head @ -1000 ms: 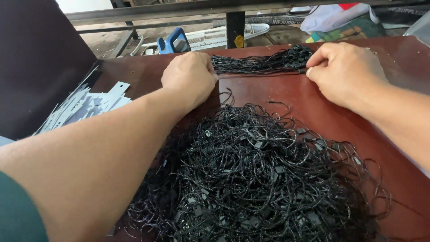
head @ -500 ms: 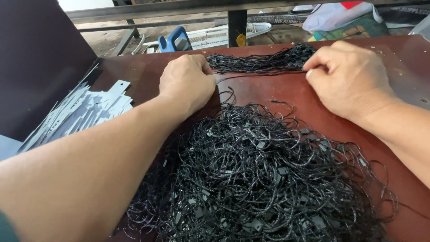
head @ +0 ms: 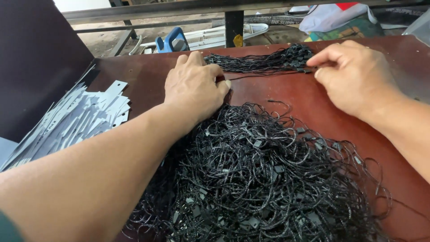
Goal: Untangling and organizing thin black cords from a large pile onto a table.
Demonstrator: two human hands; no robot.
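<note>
Reddish-brown worktable (head: 286, 101), two bare hands at a heap of black tag strings.

Just beyond the big tangled pile (head: 268, 179), the left hand (head: 195, 89) rests knuckles-up, fingers curled, pinching one black string (head: 264, 75) (taut toward the other hand). Opposite it, the right hand (head: 354, 76) nips the string's far end by a tidy bundle (head: 264, 62) behind the pile. Grey paper tags (head: 71, 121) lie left of the pile.

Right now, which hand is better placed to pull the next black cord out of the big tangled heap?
Left, probably. The left hand rests at the far edge of the tangled heap, fingertips touching its cords. The right hand is up by the straightened bundle, pinching at its end, clear of the heap.
</note>
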